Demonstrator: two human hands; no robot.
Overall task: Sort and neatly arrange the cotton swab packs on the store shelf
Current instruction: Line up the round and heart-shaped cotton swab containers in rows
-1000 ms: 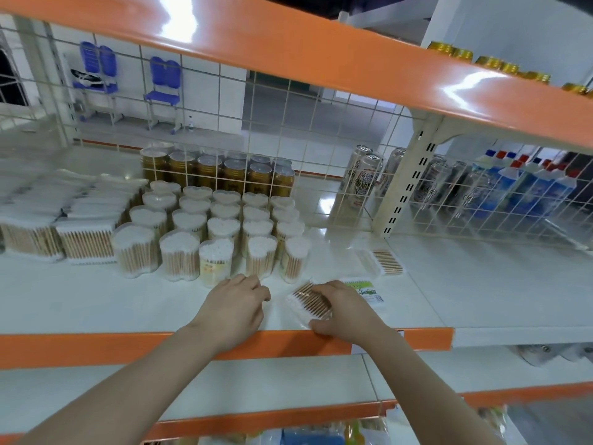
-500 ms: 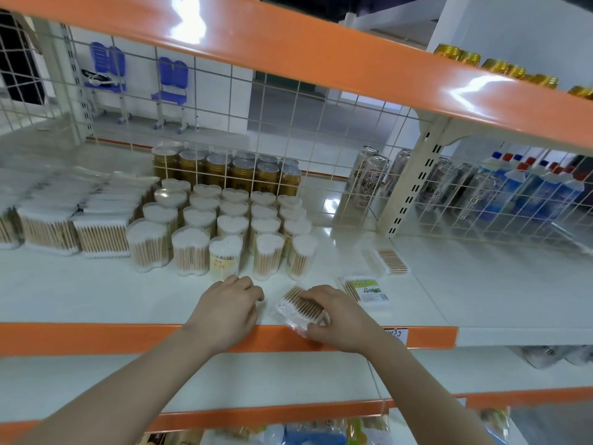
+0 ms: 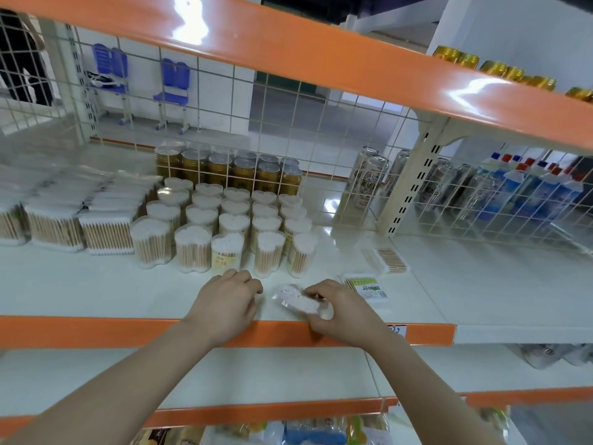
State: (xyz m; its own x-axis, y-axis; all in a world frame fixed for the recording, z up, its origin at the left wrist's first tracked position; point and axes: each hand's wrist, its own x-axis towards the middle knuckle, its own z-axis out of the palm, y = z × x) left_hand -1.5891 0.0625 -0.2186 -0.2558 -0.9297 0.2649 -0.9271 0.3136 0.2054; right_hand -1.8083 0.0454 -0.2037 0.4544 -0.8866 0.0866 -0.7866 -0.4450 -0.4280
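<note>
My right hand (image 3: 340, 308) grips a small flat cotton swab pack (image 3: 298, 300) at the front edge of the white shelf (image 3: 96, 290), tilted so its white tips show. My left hand (image 3: 226, 301) rests beside it with fingers curled, holding nothing. Two more flat packs lie to the right: one with a green label (image 3: 365, 285), one clear (image 3: 388, 260). Behind my hands stand several rows of heart-shaped swab tubs (image 3: 224, 229). Rectangular swab packs (image 3: 80, 216) are lined up at the left.
Gold-lidded cans (image 3: 231, 170) stand behind the wire grid at the back. A slotted upright post (image 3: 414, 184) divides the shelf; beer cans (image 3: 369, 178) and blue bottles (image 3: 529, 191) sit beyond the mesh. An orange shelf (image 3: 321, 56) hangs overhead.
My right hand has lifted and turned the small pack, so its white tips now face up instead of its wooden sticks. The left hand stayed in place.
</note>
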